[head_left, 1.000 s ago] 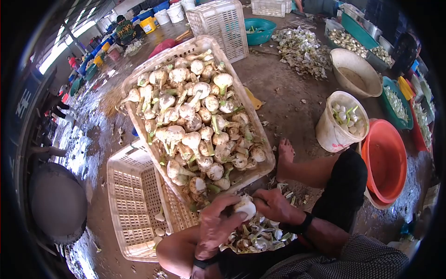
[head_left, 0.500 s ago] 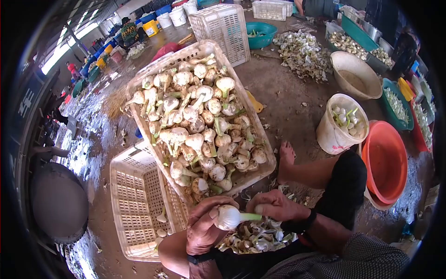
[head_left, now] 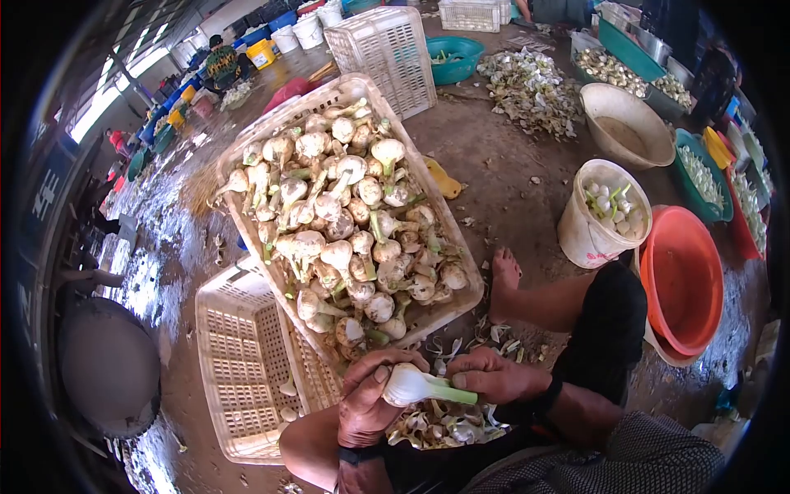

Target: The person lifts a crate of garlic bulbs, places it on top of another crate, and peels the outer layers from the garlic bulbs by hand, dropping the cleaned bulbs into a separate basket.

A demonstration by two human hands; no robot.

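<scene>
My left hand [head_left: 366, 403] is wrapped around a white garlic bulb [head_left: 404, 385], which points its green stem [head_left: 451, 392] to the right. My right hand [head_left: 494, 377] is closed at that stem, its thumb and curled fingers pressed against the upper side; its inner fingers are hidden. Just beyond both hands, a pale plastic crate [head_left: 448, 316] holds a heap of unpeeled garlic bulbs [head_left: 337, 218] with soil on them. Loose garlic skins [head_left: 448, 424] lie below my hands, between my legs.
Under the full crate's left side stands another crate [head_left: 239, 354] with a few bulbs. To the right are a white bucket [head_left: 588, 235] of peeled garlic, a red basin [head_left: 683, 280] and a beige basin [head_left: 625, 132]. A skin pile [head_left: 531, 90] lies further back. Other people work in the background.
The bulb has turned slightly, with more of its stem showing and its end tilted downward. My right hand has shifted a little to the right along the stem.
</scene>
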